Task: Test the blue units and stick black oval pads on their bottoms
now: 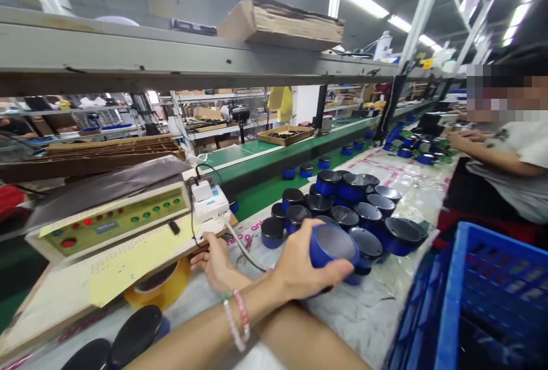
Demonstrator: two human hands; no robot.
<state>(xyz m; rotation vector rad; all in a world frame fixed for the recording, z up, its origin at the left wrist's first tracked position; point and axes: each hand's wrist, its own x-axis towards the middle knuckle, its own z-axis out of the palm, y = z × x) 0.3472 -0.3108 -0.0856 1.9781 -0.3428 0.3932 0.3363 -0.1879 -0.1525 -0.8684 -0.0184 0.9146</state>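
Observation:
My forearms are crossed. My left hand [297, 261], with a beaded bracelet on its wrist, reaches to the right and grips a round blue housing with a dark concave face [336, 242], tilted toward me. Beyond it, several similar blue housings with black tops [319, 203] are gathered on the bench, some stacked. My right hand [217, 264] crosses under to the left, its fingers apart at the edge of a wooden board, just below a white power strip [212, 207]. Whether its fingertips press the board I cannot tell.
A control box [115, 218] with lit indicators stands on the board at left. A roll of yellow tape [165, 287] lies below it. More housings [139, 330] sit at lower left. A blue crate [449, 296] flanks the bench at right. A co-worker [514, 159] works farther along. A green conveyor [252, 187] runs behind.

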